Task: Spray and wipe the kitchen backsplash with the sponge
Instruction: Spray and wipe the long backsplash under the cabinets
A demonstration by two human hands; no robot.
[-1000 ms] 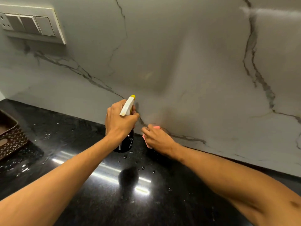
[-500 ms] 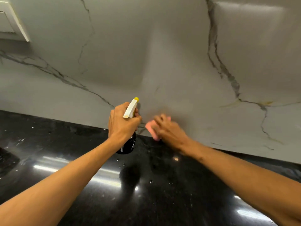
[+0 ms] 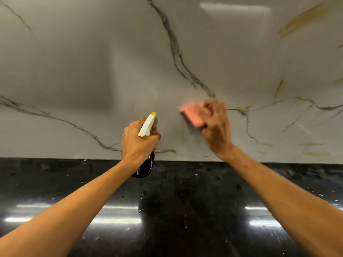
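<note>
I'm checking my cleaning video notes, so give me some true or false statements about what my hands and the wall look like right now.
1. The left hand holds the spray bottle. True.
2. The sponge is blue. False: it is pink.
3. The right hand presses the sponge on the backsplash. True.
4. The counter is white. False: it is black and glossy.
5. The bottle's nozzle tip is yellow. True.
</note>
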